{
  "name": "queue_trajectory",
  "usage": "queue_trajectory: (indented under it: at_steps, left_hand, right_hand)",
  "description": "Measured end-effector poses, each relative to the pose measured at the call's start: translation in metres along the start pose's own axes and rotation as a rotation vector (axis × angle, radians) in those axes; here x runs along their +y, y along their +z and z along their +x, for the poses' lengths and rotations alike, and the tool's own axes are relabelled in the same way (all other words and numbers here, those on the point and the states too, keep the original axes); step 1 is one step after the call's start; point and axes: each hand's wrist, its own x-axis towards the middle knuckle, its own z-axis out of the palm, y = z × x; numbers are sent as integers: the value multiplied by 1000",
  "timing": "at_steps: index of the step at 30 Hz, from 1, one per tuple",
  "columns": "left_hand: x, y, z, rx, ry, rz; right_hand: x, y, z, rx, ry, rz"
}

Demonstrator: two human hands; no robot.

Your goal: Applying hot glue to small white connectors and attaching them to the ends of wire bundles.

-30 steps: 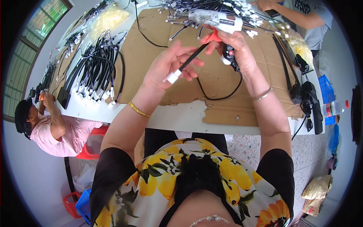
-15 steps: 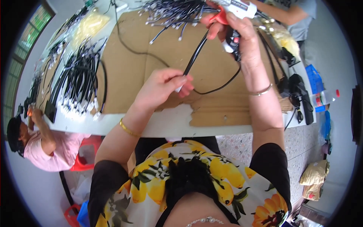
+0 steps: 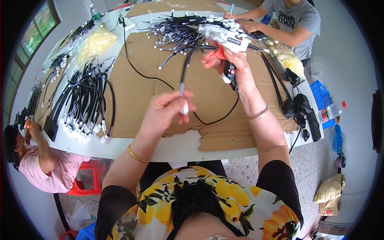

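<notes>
In my right hand (image 3: 239,66) is a corded hot glue gun (image 3: 230,40) with a white barrel and a red trigger, held above the cardboard. Its nozzle points left, over the far pile of cables. My left hand (image 3: 165,110) pinches the end of a black cable (image 3: 185,72) by its white connector (image 3: 184,108); this end is blurred. The cable rises from there toward the glue gun, and its other end is lost among the pile and my right fingers. The gun's black cord (image 3: 216,121) loops down across the cardboard.
A cardboard sheet (image 3: 136,96) covers much of the white table. Many finished-looking cables (image 3: 86,96) lie at left, more (image 3: 176,30) at the far side. Black power adapters (image 3: 306,114) sit at right. Co-workers sit at far right (image 3: 296,36) and left (image 3: 48,168).
The glue gun and my right hand have moved left and nearer. My left hand has shifted slightly left and down with the cable end. The whole view has tilted to show more of the far table.
</notes>
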Motion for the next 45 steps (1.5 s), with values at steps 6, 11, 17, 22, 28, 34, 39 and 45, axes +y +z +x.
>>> queue_trajectory:
  at_steps: [6, 11, 17, 22, 28, 34, 39, 45]
  left_hand:
    - [-9, -17, 11, 499, 27, 9]
    - [-21, -23, 21, 482, 3, 79]
    - [-23, -19, 18, 440, 77, 139]
    - [-24, -16, 15, 454, 95, 92]
    - [-27, -20, 16, 504, 144, 86]
    - [-25, -15, 16, 534, 143, 218]
    - [-26, -14, 18, 560, 195, 179]
    - [-26, -14, 18, 556, 176, 191]
  right_hand:
    - [2, 12, -5, -14, 19, -31]
    - [1, 16, -13, -10, 46, -194]
    - [-7, 21, -44, -1, 126, -350]
    - [0, 19, -66, -57, 171, -395]
    - [3, 16, -74, -40, 290, -365]
    - [2, 18, -72, -5, 290, -515]
    - [5, 18, -74, -12, 282, -571]
    - [4, 18, -74, -6, 351, -635]
